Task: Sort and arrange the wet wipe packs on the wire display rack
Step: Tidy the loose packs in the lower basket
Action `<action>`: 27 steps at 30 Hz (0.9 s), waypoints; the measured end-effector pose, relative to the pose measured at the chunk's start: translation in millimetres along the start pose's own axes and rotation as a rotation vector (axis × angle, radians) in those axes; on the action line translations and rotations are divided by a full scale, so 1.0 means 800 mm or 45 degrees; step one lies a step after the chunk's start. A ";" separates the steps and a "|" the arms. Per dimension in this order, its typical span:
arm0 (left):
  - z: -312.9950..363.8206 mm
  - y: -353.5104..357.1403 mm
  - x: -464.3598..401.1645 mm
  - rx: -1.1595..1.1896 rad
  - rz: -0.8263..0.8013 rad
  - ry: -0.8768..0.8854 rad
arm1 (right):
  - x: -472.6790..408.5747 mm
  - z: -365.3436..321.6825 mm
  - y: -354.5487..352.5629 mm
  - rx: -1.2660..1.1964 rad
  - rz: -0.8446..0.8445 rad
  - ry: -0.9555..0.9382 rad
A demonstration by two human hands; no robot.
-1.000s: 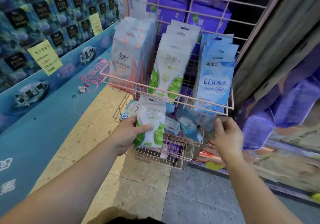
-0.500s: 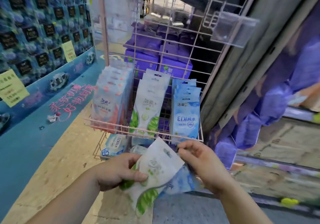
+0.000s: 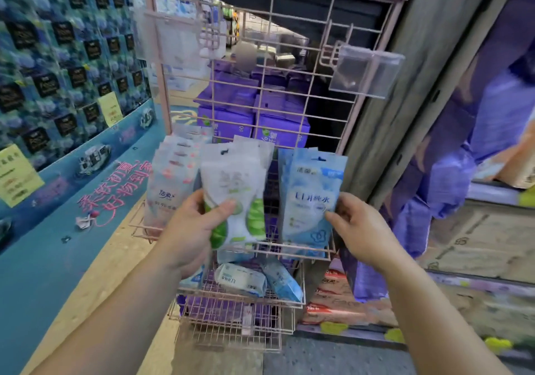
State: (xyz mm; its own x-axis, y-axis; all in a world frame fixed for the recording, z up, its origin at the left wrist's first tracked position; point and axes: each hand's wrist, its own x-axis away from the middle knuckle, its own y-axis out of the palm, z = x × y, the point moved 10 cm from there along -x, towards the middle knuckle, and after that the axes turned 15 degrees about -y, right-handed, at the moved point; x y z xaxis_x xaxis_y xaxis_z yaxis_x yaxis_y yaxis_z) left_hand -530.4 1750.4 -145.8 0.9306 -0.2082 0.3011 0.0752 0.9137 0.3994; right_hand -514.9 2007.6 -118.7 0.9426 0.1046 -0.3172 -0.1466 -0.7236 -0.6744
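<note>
Print on the front packs is motion-blurred; we read only part of the blue pack's lettering. Packs behind each front one show only as top edges, so we cannot count them. The lower basket (image 3: 240, 296) is partly hidden behind the left hand (image 3: 192, 229).

The pink wire display rack (image 3: 289, 85) holds three upright rows in its upper basket: pink-marked packs (image 3: 170, 189) on the left, green-leaf packs in the middle, blue packs on the right. Left fingers and thumb are clamped on the front green-leaf pack (image 3: 236, 201). Right hand (image 3: 362, 227) pinches the front blue pack (image 3: 311, 201) at its right edge. Two loose blue packs (image 3: 254, 279) lie flat in the lower basket.
</note>
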 end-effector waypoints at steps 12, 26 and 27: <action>-0.004 -0.022 -0.023 -0.146 0.163 0.044 | 0.038 -0.057 0.020 -0.048 0.357 -0.004; 0.004 -0.022 -0.028 -1.183 0.542 0.105 | -0.019 -0.082 0.128 0.175 -0.171 0.135; 0.002 -0.019 -0.034 -1.235 0.513 0.038 | -0.023 -0.079 0.132 0.197 -0.225 0.165</action>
State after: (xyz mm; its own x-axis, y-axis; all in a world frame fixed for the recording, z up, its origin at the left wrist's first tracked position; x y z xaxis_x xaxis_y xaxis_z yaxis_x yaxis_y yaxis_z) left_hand -557.4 1741.4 -158.8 0.9580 0.1702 0.2307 0.0003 0.8042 -0.5944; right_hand -528.8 1886.3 -142.2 0.9867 0.1247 -0.1044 -0.0113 -0.5878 -0.8090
